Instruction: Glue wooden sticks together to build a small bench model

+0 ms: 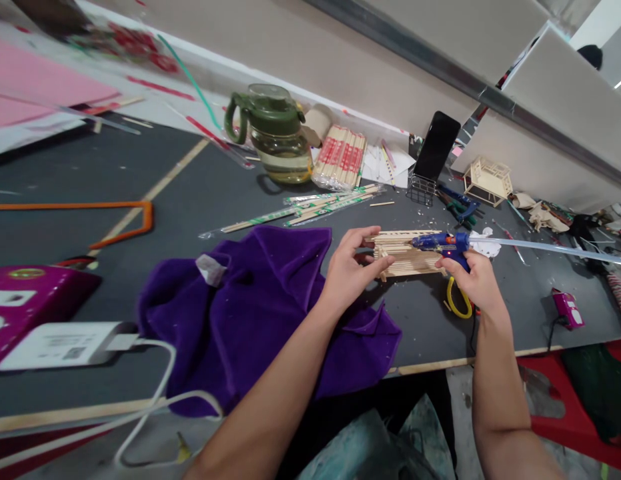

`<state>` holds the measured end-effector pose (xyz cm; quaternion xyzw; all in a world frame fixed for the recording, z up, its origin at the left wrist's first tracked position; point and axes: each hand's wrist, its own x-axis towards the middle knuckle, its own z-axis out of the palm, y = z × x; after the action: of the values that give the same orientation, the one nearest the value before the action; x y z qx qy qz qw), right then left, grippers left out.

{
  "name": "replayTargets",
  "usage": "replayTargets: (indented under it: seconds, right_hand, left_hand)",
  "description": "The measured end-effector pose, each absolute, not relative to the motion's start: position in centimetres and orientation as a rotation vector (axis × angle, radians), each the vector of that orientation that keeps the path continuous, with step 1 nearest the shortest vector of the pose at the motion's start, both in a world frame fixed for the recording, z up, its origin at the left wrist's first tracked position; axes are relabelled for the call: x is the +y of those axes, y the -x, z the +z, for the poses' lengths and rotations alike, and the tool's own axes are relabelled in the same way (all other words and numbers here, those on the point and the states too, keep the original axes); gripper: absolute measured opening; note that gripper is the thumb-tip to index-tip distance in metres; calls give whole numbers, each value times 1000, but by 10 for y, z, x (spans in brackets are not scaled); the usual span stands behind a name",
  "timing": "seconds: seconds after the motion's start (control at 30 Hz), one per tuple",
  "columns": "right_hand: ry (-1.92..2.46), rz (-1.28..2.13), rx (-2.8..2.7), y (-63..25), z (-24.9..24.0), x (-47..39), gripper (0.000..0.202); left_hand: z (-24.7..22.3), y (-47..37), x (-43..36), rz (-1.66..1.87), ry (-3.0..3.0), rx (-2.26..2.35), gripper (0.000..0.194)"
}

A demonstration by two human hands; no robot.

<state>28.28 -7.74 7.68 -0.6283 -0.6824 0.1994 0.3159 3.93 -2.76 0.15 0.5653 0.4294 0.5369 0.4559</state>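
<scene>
My left hand (353,263) grips the left end of a small model built from thin wooden sticks (407,260), its thumb on the near side and fingers behind. My right hand (475,277) is wrapped round the handle of a blue hot glue gun (447,243). A long clear glue stick (545,248) runs out of the gun's back to the right. The nozzle points left, over the stick model; whether it touches the wood I cannot tell. Yellow-handled scissors (459,300) lie just below the model, partly hidden by my right hand.
A purple cloth (260,307) lies left of my hands. Behind stand a green-lidded jug (277,133), bundled chopsticks (340,157), wrapped chopsticks (310,207) and a propped phone (437,147). Another stick model (487,180) is at back right. A white charger (65,343) with cable sits at left.
</scene>
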Motion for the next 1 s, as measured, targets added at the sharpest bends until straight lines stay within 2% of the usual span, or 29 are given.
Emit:
replayTargets:
  seconds: [0.53,1.0]
  right_hand:
    - [1631,543,-1754,-291,76,-79,33]
    - [1658,496,-1765,-293,83,-79,35]
  left_hand:
    - [5,-40,-29,1311,-1391,1079,55]
    - [5,-39,-30,1318,-1403,1073,54]
